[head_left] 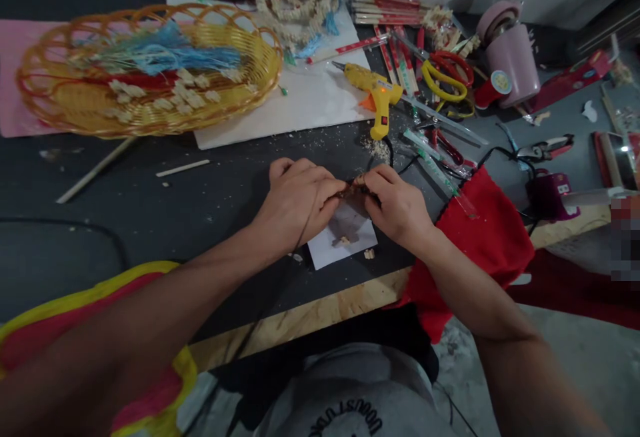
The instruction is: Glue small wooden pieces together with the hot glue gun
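Observation:
Above a white paper (pixel 340 240) at the table's front, my left hand (pixel 303 200) and my right hand (pixel 397 204) nearly meet. Both are closed, thumb against fingers, pinching a small brownish piece (pixel 351 188) that the fingertips mostly hide; its kind I cannot make out. A small pale wooden piece (pixel 344 241) lies on the paper, and another wooden bit (pixel 369 253) sits just off its right edge. Beyond my hands rests a yellow hot glue gun (pixel 373 87) with its switch lit red. Beside my right forearm is a red cloth (pixel 480 237).
A wicker basket (pixel 65 100) at the back left holds blue tassels and pale wooden pieces. Scissors (pixel 443 84), a pink flask (pixel 513 64), pliers (pixel 545 148) and chopsticks in wrappers (pixel 390 10) crowd the right. Thin sticks (pixel 183 168) lie left. A dark cord (pixel 497 150) crosses the right side.

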Motion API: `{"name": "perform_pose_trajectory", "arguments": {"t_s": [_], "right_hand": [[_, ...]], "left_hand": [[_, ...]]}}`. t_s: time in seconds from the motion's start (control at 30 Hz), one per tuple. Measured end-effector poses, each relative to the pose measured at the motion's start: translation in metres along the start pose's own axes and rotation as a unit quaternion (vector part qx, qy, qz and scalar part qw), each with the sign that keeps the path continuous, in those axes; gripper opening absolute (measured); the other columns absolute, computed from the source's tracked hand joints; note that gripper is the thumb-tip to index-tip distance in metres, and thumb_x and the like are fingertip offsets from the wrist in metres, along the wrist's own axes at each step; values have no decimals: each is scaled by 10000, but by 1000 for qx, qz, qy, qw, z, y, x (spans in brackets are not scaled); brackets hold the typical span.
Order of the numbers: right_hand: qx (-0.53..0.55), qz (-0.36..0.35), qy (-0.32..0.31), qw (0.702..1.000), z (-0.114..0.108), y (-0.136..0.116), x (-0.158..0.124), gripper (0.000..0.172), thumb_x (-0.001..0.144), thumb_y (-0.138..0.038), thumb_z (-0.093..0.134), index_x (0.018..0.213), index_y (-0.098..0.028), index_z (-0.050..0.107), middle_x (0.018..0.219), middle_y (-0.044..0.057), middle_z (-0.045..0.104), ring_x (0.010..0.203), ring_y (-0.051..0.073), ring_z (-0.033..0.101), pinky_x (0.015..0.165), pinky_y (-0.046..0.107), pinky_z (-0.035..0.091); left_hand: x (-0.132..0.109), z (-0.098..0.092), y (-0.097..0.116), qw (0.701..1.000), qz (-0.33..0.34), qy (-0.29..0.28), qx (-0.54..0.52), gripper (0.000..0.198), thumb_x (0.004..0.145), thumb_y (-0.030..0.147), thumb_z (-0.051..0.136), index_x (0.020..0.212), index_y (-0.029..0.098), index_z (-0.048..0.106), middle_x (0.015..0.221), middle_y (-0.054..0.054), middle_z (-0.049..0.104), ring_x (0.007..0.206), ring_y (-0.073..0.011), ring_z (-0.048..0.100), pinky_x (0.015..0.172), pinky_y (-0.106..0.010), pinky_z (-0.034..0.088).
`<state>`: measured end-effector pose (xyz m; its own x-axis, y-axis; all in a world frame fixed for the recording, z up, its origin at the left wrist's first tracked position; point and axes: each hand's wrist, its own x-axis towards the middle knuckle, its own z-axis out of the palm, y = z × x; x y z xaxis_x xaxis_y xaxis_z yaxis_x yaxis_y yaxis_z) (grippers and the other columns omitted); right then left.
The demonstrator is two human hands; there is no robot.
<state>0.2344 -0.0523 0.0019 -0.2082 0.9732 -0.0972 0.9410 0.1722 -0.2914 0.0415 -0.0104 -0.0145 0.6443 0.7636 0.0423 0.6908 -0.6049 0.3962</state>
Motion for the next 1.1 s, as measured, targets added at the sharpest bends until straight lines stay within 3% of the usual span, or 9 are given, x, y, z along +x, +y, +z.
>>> {"name": "perform_pose_trajectory", "arguments": {"t_s": [0.33, 0.63, 0.83, 1.1], "right_hand": [[-42, 8, -24, 999, -5, -5, 4, 277, 992, -217, 395, 1097, -244, 651, 1175, 56, 632, 891, 181, 627, 593, 272, 387], [-5, -24, -16, 1000, -5, 0, 1, 266, 929, -225, 499, 1154, -230, 642, 1194, 60, 641, 948, 200, 638, 654, 277, 452], [-25, -10, -26, 999, -5, -3, 2, 281, 940, -183, 447, 1128, -217, 652, 1189, 69, 648, 961, 205, 646, 644, 286, 446], [-24, 2, 7, 1000, -5, -4, -1, 259, 958, -191, 429, 1082, -205, 656, 1130, 86, 651, 926, 202, 636, 660, 288, 444]], "left_hand": [[-1, 0, 0, 1000, -5, 3, -24, 354, 927, 311, 430, 1076, 245, 744, 1026, -67, 723, 1019, -291, 580, 921, -498, 340], [0, 0, -2, 1000, 1, -5, -25, 356, 936, 320, 436, 1106, 235, 737, 1034, -81, 718, 1026, -302, 577, 906, -492, 348], [1, -3, 0, 999, -15, -13, -25, 339, 910, 305, 471, 1147, 243, 705, 1039, -70, 724, 1038, -293, 576, 901, -470, 340], [1, -2, -1, 999, -11, -8, -28, 285, 918, 321, 474, 1032, 246, 724, 1010, -53, 728, 1019, -288, 581, 913, -479, 326]]}}
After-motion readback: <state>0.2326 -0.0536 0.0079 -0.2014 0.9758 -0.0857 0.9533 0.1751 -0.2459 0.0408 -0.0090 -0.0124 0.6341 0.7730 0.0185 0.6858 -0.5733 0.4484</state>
